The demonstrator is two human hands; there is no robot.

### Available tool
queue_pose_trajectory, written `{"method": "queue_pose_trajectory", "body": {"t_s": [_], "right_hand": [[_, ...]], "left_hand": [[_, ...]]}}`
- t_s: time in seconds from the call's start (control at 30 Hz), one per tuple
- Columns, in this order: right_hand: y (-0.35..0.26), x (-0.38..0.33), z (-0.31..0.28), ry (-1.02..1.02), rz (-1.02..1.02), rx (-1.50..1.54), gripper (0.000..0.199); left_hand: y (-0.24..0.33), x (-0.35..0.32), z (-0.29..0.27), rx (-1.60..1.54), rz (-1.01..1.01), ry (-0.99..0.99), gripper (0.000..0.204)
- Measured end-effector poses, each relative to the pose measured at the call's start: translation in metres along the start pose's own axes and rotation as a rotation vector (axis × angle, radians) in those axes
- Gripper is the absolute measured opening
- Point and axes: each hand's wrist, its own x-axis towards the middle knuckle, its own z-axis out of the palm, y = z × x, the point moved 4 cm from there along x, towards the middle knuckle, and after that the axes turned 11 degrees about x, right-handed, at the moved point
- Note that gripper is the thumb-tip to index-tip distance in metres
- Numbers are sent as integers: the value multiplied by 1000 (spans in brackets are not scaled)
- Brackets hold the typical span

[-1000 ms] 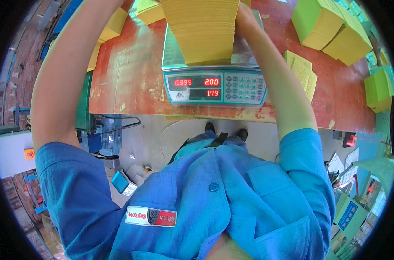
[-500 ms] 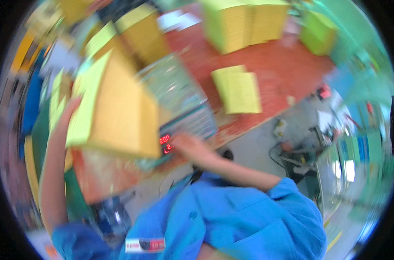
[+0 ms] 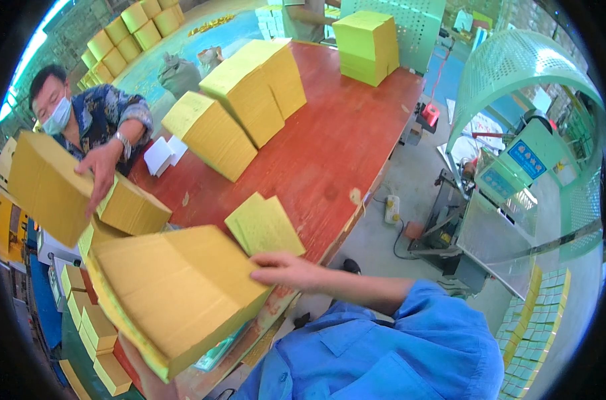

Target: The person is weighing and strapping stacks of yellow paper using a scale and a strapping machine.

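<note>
Right of the bench (image 3: 329, 160), I see white characters on a green machine's blue label (image 3: 527, 158). The right hand (image 3: 287, 271) lays nearly straight fingers against the end of a tilted yellow paper stack (image 3: 173, 293) over the bench's near end; I cannot tell the hidden left fingers' spread. Open red surface lies beyond the yellow sheets (image 3: 266, 225)
</note>
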Motion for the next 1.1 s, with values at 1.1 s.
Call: {"method": "queue_pose_trajectory", "body": {"t_s": [1.1], "right_hand": [[-213,-1,-494,923,-733,-923,22]], "left_hand": [[17,401,700,-145,-537,-622,100]]}}
